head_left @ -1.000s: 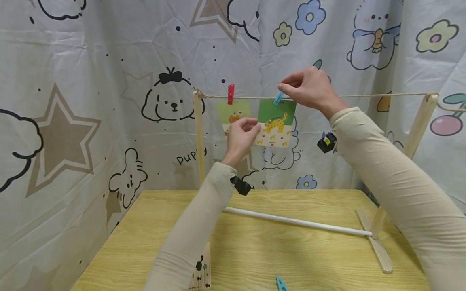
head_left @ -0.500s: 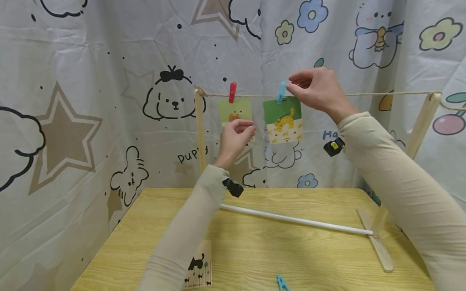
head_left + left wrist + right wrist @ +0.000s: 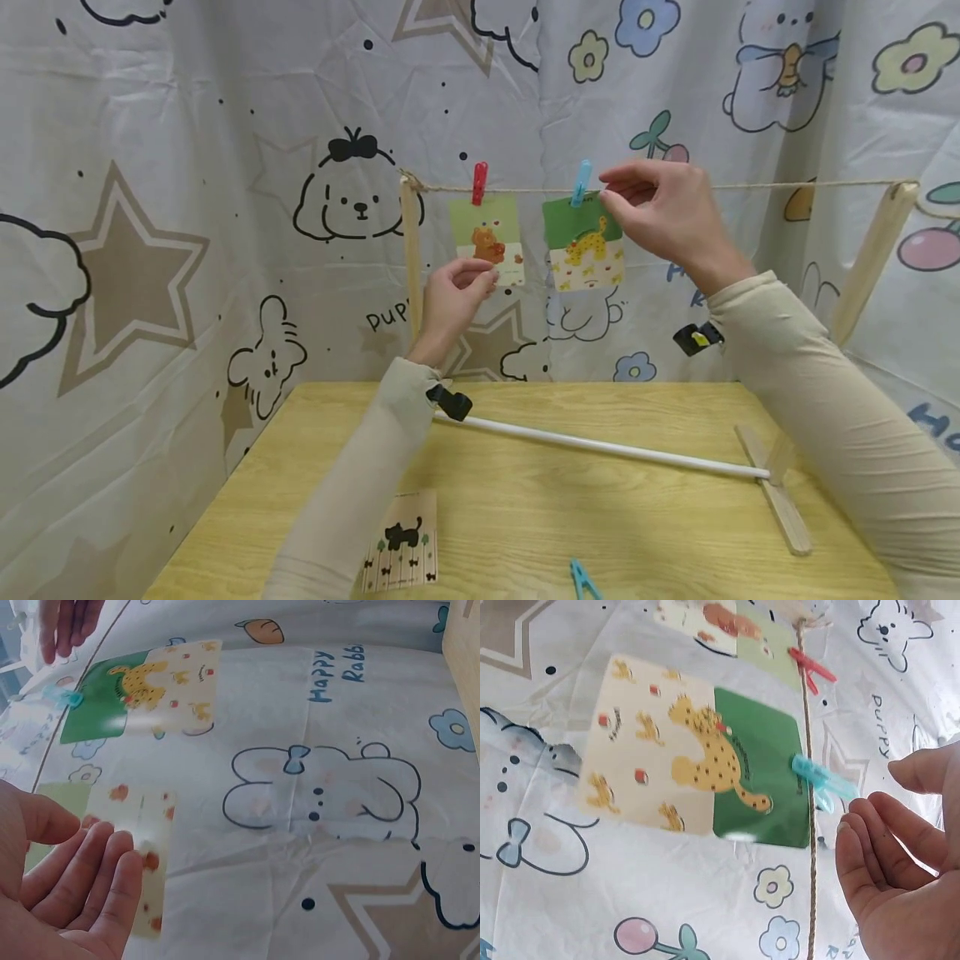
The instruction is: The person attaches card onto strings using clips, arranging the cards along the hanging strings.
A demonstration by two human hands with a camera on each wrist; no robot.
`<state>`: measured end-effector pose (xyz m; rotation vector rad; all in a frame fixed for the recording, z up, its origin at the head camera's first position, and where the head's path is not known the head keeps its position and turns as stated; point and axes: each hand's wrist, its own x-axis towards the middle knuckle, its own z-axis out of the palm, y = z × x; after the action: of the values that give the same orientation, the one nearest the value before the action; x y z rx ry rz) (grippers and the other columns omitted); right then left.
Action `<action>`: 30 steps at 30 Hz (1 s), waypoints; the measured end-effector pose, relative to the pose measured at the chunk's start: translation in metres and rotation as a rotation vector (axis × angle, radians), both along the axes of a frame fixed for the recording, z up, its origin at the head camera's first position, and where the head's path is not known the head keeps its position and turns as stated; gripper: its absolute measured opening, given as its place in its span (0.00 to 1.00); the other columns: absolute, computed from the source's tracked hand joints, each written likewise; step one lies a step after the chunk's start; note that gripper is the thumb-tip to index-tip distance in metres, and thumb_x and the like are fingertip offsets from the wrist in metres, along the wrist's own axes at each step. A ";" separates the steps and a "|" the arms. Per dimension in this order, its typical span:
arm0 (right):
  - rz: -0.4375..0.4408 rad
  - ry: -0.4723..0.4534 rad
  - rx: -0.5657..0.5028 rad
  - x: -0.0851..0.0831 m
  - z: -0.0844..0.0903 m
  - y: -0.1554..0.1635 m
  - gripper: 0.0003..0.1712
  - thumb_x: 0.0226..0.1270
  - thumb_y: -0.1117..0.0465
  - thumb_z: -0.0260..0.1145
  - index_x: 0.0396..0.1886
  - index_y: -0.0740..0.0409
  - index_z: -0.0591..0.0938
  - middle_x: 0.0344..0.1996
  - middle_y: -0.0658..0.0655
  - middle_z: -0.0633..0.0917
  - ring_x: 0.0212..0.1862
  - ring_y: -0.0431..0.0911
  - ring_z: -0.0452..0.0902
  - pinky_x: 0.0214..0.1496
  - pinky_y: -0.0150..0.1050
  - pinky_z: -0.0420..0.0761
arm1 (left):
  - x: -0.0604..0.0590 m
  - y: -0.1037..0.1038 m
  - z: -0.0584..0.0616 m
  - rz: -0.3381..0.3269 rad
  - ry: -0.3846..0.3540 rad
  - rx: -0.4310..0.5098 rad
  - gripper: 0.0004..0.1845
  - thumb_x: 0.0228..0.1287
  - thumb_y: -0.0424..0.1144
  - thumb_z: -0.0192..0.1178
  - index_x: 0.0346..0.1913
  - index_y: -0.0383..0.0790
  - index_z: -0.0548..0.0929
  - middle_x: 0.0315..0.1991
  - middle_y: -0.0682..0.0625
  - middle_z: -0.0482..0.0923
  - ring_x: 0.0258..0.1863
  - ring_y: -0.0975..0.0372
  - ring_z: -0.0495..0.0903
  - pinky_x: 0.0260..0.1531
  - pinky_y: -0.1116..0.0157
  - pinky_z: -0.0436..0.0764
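The right hand [image 3: 660, 212], fingers loosely spread and holding nothing, hovers just right of the light-blue plastic clothespin [image 3: 580, 182] pinning the green leopard card [image 3: 584, 242] to the taut twine line [image 3: 787, 184], while the left hand [image 3: 453, 296], also relaxed and empty, sits below the red-pegged bear card [image 3: 489, 237].

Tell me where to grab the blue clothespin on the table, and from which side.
Probably pinch the blue clothespin on the table across its two flared handle legs, coming straight down from above. It lies flat near the front edge of the table, partly cut off by the frame, with bare wood around it. The cat card lies to its left, well apart, so nothing crowds a top approach.
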<state>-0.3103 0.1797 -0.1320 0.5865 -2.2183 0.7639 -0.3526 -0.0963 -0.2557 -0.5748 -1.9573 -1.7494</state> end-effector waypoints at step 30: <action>0.147 -0.050 0.037 0.045 -0.110 -0.007 0.16 0.70 0.58 0.72 0.55 0.54 0.87 0.43 0.49 0.90 0.40 0.39 0.84 0.44 0.31 0.81 | 0.040 -0.062 -0.058 0.024 -0.071 -0.153 0.11 0.74 0.35 0.62 0.54 0.36 0.87 0.50 0.42 0.88 0.51 0.50 0.86 0.48 0.68 0.83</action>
<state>-0.2651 0.1726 -0.2416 0.7626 -2.2580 0.8218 -0.3123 -0.1580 -0.3134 -0.5454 -2.1518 -1.6360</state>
